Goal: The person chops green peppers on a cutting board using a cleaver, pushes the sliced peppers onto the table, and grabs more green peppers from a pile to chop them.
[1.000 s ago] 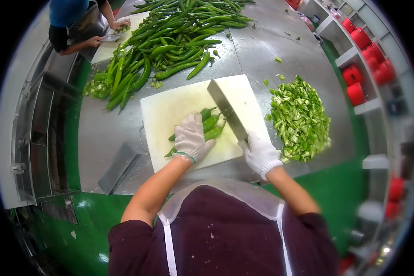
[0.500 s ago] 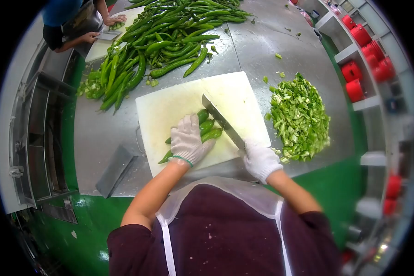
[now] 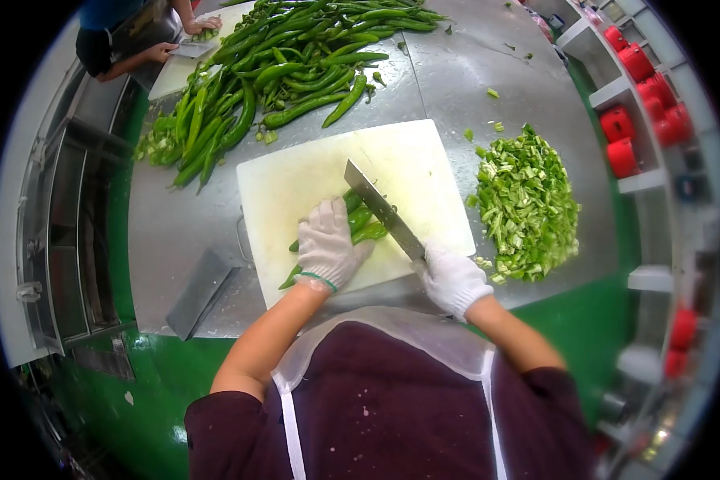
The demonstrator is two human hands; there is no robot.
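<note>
On the white cutting board [image 3: 408, 152], my left hand [image 3: 328, 244], in a pale glove, presses down on several green peppers [image 3: 360, 218] lying side by side. Their right ends stick out past my thumb and fingers, and the rest is hidden beneath the palm. My right hand [image 3: 454, 280], also gloved, is closed on the handle of a broad cleaver [image 3: 384, 210]. The blade slants up and left from that hand, its edge by the exposed pepper ends. Small dark bits show near the blade.
Whole green peppers [image 3: 296, 64] are heaped at the back left. Chopped pepper [image 3: 528, 204] is piled right of the board. A grey metal object [image 3: 202, 294] lies front left. A co-worker's hands [image 3: 202, 24] hold a knife at another board, back left.
The cleaver was turned up and away from the peppers, then swung down and left to their right ends. My left hand has stayed on the peppers.
</note>
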